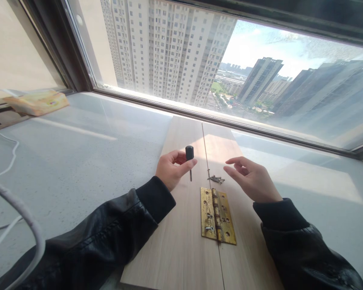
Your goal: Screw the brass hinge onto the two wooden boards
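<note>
My left hand [175,166] grips a small screwdriver [189,153] by its black handle, its thin shaft pointing down above the left wooden board [169,225]. To the right, my right hand [250,177] hovers with fingers bent and a gap between thumb and forefinger; nothing shows between them. A small pile of screws [217,179] lies close to its fingertips, near the seam of the boards. Nearer to me, a worn brass hinge [217,215] lies opened flat across that seam. Some screws [209,228] stand or lean in holes of its left leaf.
Both boards rest on a speckled pale sill [87,173] below a large window with tall buildings outside. A tissue pack [38,102] sits at the far left. White cables [27,213] curve along the left edge, one close over my left sleeve.
</note>
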`<state>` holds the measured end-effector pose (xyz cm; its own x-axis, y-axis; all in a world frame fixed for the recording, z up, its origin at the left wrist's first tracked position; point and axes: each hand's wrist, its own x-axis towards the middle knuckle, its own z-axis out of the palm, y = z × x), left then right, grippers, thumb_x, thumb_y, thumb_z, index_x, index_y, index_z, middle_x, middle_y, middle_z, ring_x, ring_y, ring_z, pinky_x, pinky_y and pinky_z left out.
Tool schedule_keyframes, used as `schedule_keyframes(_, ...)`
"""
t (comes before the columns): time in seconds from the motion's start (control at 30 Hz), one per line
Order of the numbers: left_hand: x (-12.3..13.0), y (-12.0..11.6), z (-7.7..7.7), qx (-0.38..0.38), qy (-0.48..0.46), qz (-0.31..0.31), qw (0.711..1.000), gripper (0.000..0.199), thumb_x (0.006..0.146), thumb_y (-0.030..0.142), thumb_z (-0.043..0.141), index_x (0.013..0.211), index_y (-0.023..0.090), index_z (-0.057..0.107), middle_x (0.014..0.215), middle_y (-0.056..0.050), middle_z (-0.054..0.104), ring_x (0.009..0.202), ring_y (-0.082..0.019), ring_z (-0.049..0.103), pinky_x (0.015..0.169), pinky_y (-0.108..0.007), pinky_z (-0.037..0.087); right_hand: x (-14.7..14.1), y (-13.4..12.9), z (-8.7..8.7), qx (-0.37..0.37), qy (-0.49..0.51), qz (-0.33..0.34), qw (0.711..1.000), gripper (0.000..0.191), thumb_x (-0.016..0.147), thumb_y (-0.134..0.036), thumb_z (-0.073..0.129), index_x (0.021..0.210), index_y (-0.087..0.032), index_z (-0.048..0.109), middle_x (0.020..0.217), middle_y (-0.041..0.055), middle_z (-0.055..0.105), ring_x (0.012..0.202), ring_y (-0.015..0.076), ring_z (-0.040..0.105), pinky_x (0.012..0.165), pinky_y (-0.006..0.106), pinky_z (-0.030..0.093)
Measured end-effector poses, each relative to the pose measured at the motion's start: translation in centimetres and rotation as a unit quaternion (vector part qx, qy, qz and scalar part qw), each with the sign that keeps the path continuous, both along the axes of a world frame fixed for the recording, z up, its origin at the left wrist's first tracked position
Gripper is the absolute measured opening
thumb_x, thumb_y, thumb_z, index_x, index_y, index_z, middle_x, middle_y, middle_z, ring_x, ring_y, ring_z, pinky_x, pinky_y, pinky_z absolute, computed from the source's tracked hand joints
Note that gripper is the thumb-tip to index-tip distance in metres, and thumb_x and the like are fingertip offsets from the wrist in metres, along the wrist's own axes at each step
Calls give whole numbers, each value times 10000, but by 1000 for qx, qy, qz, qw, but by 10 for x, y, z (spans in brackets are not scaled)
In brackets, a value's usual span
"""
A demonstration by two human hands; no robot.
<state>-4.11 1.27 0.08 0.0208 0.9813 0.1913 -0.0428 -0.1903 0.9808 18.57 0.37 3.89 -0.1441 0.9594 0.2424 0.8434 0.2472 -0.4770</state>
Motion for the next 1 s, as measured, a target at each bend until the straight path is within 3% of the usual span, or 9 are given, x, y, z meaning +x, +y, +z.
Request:
schedule_keyframes(0.1,2,-6,3,58,38,-5,998,282,681,381,702,823,143,653,758,-46,651,679,-144,565,578,-259,428,-18,-14,15,-4,44,22,999,329,850,-501,468,889,-200,596,685,15,574,590,131,522,539,268,436)
schedule_keyframes(0.2,5,-15,9,176,107,-31,978,190,678,306,712,781,158,653,736,-35,660,681,-138,564,603,-265,417,-41,-31,26,-34,113,140,983,411,793,-456,589,1127,-229,515,728,2,575,566,116,515,492,239,433)
schedule_keyframes(0.23,6,-17,11,214,119,-45,968,161,680,283,709,768,159,654,722,-32,660,683,-137,567,627,-270,427,-47,-35,29,-21,96,165,981,411,775,-431,622,1120,-232,522,747,5,590,559,109,506,494,235,434)
schedule_keyframes(0.33,8,-21,14,278,123,-79,949,128,688,257,699,762,162,656,696,-28,650,682,-134,568,662,-274,450,-55,-43,36,42,15,176,983,168,800,-332,600,933,-230,594,693,-5,602,535,94,486,505,228,418)
schedule_keyframes(0.47,6,-17,12,227,126,-91,961,205,693,263,684,856,139,662,772,-54,660,718,-150,577,645,-276,443,-42,-46,53,-29,-19,165,986,128,801,-351,579,833,-230,606,586,-21,567,489,95,468,450,224,389)
schedule_keyframes(0.57,4,-12,8,138,120,-47,982,150,773,270,580,786,148,665,757,-51,663,700,-149,574,610,-265,425,-30,-51,66,-95,-34,158,982,162,785,-400,590,812,-243,623,562,-18,568,477,108,481,415,227,384)
schedule_keyframes(0.67,3,-9,4,108,122,-13,987,192,791,292,551,737,148,666,721,-41,663,660,-138,561,587,-253,414,-27,-55,73,-144,-50,166,974,166,771,-403,598,802,-246,643,572,-3,584,474,119,492,412,238,405)
schedule_keyframes(1.0,4,-7,-1,105,121,0,987,200,775,287,564,701,133,668,623,-7,616,540,-86,470,527,-210,381,-38,-58,70,-150,-80,178,969,173,793,-392,579,849,-239,636,571,-16,573,483,102,492,410,212,389)
